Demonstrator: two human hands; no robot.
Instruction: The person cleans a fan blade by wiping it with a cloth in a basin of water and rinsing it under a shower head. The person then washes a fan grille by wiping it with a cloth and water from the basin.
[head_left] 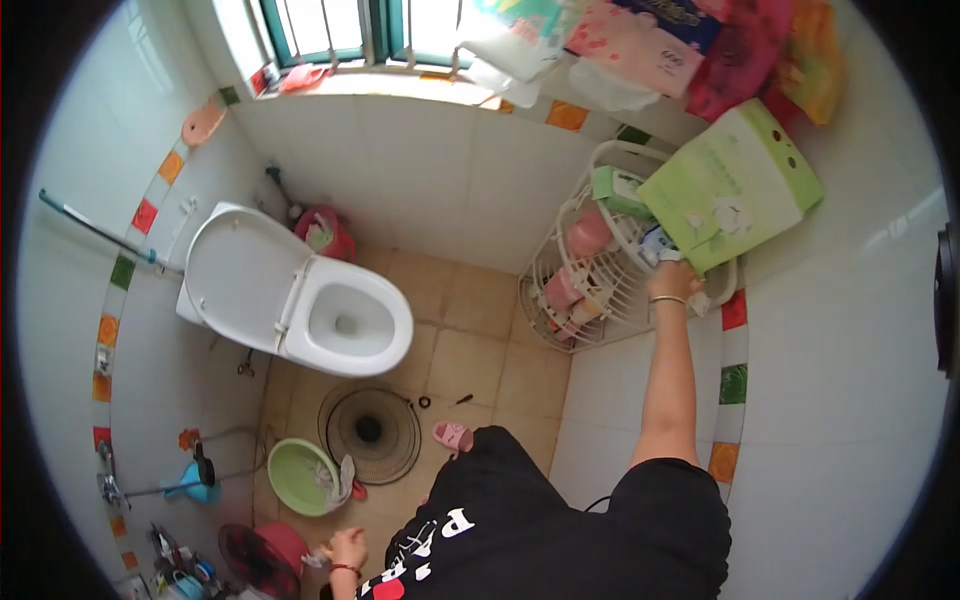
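Observation:
My right hand reaches up to the white corner rack, its fingers closed at a small blue-and-white packet. Beside that packet stands a big light-green box, with a smaller green box to its left. Low on the left, my left hand has curled fingers; a small whitish thing shows at them, too small to name. Near this hand are a pink basin and a dark red fan blade.
A round wire fan grille lies on the tiled floor beside a green basin with a grey cloth over its rim. The toilet has its lid up. A screwdriver-like tool and a black ring lie near my pink slipper.

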